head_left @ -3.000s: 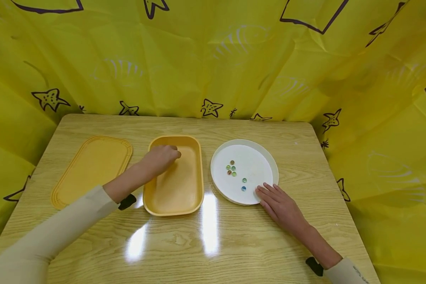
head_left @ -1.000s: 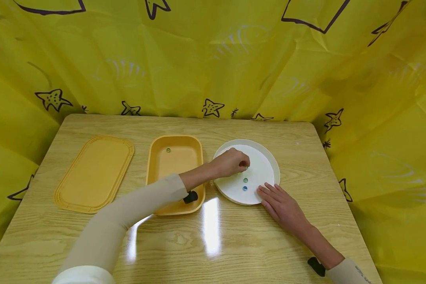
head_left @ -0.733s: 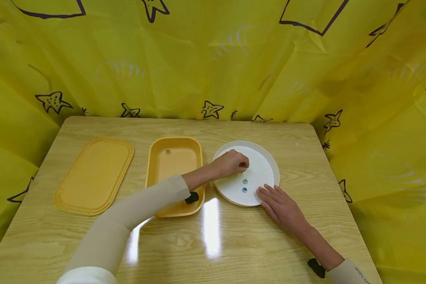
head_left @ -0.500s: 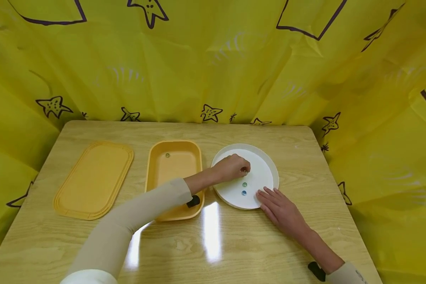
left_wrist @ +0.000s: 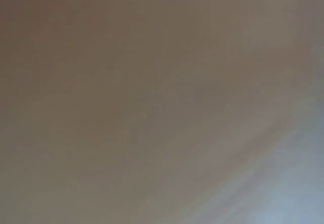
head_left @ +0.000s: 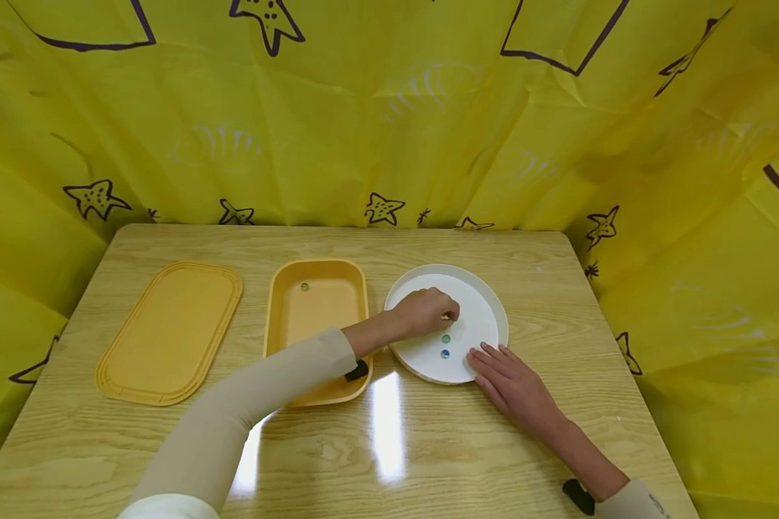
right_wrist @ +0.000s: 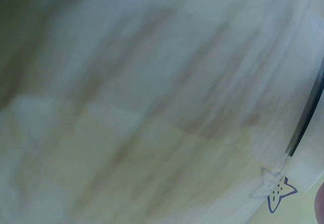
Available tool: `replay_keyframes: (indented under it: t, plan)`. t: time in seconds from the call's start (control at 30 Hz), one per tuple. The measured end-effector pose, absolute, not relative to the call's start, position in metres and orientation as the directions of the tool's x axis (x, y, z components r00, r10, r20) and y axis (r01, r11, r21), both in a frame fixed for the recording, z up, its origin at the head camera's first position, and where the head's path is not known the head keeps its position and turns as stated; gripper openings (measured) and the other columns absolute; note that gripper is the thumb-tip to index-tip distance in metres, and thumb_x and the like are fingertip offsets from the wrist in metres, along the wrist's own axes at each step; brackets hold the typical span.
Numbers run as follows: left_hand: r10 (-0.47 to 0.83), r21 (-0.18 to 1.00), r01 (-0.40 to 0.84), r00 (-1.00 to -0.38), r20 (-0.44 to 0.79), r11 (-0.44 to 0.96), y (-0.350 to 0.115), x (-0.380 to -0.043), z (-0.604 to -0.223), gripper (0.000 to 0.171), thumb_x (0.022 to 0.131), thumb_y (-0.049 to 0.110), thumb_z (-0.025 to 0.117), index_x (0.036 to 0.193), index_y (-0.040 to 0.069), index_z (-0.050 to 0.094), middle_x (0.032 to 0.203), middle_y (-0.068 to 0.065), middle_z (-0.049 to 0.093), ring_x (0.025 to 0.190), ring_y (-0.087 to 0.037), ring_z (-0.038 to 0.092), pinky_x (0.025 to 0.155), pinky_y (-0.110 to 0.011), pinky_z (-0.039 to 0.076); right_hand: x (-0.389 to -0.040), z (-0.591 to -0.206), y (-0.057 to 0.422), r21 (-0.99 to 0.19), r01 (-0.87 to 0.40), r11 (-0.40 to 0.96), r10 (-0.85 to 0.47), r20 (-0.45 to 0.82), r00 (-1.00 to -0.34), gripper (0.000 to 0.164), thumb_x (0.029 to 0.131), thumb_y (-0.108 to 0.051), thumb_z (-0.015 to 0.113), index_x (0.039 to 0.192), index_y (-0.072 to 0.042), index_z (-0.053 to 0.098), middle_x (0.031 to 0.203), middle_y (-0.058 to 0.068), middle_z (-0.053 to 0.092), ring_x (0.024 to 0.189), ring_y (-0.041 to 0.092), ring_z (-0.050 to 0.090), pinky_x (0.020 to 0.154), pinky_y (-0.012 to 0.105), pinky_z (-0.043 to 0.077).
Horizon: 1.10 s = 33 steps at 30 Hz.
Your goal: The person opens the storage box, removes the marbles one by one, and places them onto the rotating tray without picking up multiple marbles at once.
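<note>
In the head view, my left hand is over the round white tray, its curled fingers pinching what looks like a small greenish glass marble, mostly hidden at the fingertips. A green marble and a blue marble lie on the tray just below that hand. The hand covers the tray's left part. My right hand rests with straight fingers on the tray's lower right rim. One marble sits near the far left corner inside the orange-yellow box, which the left forearm crosses.
A flat orange-yellow lid lies on the wooden table, left of the box. Yellow sheeting with drawn starfish stands behind and beside the table. Both wrist views are too blurred to show the hands' work.
Three seconds ago my left hand was inside the orange-yellow box; it has since moved right to the white tray. A marble now shows in the box. The right hand has stayed on the rim.
</note>
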<state>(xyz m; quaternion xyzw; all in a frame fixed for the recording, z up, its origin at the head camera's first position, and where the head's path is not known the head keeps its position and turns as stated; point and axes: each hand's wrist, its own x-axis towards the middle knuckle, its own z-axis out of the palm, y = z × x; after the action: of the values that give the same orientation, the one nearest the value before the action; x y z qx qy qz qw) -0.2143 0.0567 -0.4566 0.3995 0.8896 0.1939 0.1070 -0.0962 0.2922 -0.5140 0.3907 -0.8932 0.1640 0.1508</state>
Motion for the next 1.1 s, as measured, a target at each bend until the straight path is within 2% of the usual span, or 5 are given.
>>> replay_keyframes:
  t: [0.4, 0.67, 0.97, 1.1]
  plan:
    - [0.760, 0.389, 0.686, -0.647, -0.062, 0.615, 0.0590, -0.2140, -0.4601, 0.009, 0.096, 0.015, 0.069, 0.101, 0.014, 0.077, 0.105, 0.004, 0.073, 0.098, -0.011, 0.065, 0.083, -0.026, 0.050, -0.0964, -0.5128, 0.2922, -0.169, -0.737, 0.655, -0.648, 0.375, -0.662, 0.046, 0.091, -0.016, 0.069, 0.133, -0.001, 0.063, 0.134, 0.010, 0.062, 0.129, 0.031, 0.053, 0.115, 0.041, 0.026]
    - [0.763, 0.344, 0.705, -0.643, -0.061, 0.621, 0.0592, -0.2145, -0.4636, 0.008, 0.093, 0.016, 0.072, 0.099, 0.015, 0.078, 0.097, 0.005, 0.073, 0.091, -0.011, 0.064, 0.084, -0.027, 0.048, -0.0977, -0.5135, 0.2924, -0.169, -0.744, 0.647, -0.655, 0.377, -0.655, 0.041, 0.102, -0.027, 0.056, 0.134, -0.001, 0.062, 0.134, 0.011, 0.062, 0.129, 0.030, 0.052, 0.115, 0.041, 0.026]
    - [0.770, 0.319, 0.719, -0.635, -0.060, 0.618, 0.0602, -0.2153, -0.4653, 0.008, 0.092, 0.015, 0.072, 0.097, 0.016, 0.078, 0.094, 0.006, 0.073, 0.086, -0.009, 0.063, 0.079, -0.027, 0.048, -0.0972, -0.5146, 0.2929, -0.181, -0.732, 0.656, -0.647, 0.365, -0.670, 0.043, 0.104, -0.030, 0.053, 0.134, -0.001, 0.062, 0.135, 0.010, 0.062, 0.130, 0.030, 0.051, 0.116, 0.040, 0.025]
    - [0.769, 0.324, 0.716, -0.636, -0.063, 0.619, 0.0598, -0.2151, -0.4648, 0.008, 0.092, 0.015, 0.072, 0.097, 0.015, 0.078, 0.095, 0.006, 0.073, 0.087, -0.010, 0.063, 0.080, -0.027, 0.048, -0.0962, -0.5145, 0.2928, -0.185, -0.729, 0.659, -0.644, 0.360, -0.675, 0.042, 0.099, -0.024, 0.061, 0.134, -0.002, 0.062, 0.135, 0.010, 0.062, 0.130, 0.030, 0.051, 0.116, 0.040, 0.025]
